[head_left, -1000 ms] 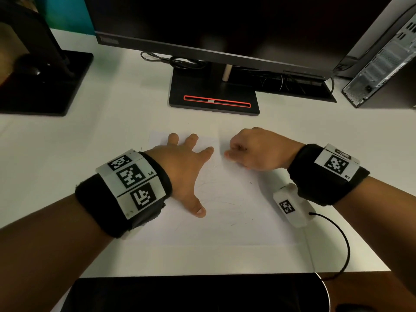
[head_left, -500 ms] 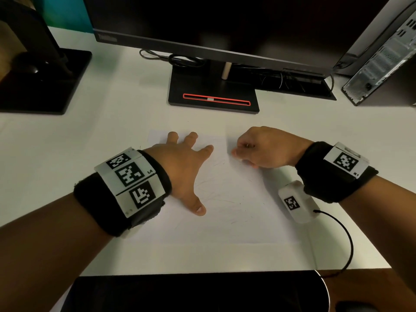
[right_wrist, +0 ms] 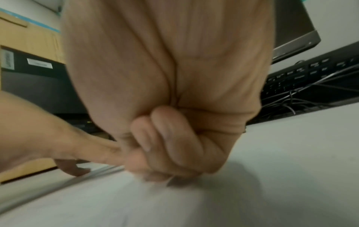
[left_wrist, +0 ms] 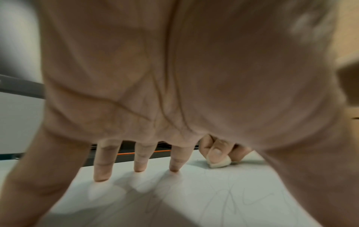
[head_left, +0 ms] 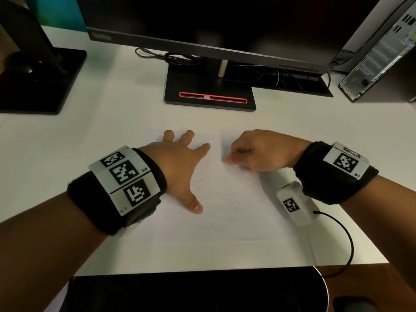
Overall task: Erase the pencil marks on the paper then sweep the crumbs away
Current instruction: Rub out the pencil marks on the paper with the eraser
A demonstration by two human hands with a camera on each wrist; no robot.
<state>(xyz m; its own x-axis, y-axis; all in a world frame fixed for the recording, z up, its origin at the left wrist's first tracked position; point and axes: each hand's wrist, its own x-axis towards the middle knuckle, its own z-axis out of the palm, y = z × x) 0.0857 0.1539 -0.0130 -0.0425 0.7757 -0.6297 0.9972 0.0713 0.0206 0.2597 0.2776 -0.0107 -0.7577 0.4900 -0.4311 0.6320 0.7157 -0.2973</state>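
Paper [head_left: 225, 210] lies flat on white counter [head_left: 112, 131], in front of monitor stand [head_left: 209, 93]. Left hand [head_left: 180, 167]: fingers straight and spread, fingertips [left_wrist: 139, 168] and thumb pressing the sheet's left half, pinning it down. Right hand [head_left: 258, 152]: fingers curled, pinching a small white eraser [left_wrist: 219, 163] w/ thumb and forefinger; eraser's lower edge touches the paper near its far edge, just right of the left hand's index finger. Right-wrist view shows the clenched fingers low on the sheet, tips blurred. Pencil marks [left_wrist: 242, 202]: faint grey scribbles across the paper's centre, between the two hands and nearer the viewer than the eraser. Crumbs: too small to tell apart. Wrist bands carry black-and-white coded tags; a white tagged module [head_left: 297, 203] w/ black cable rests on the paper's right edge.
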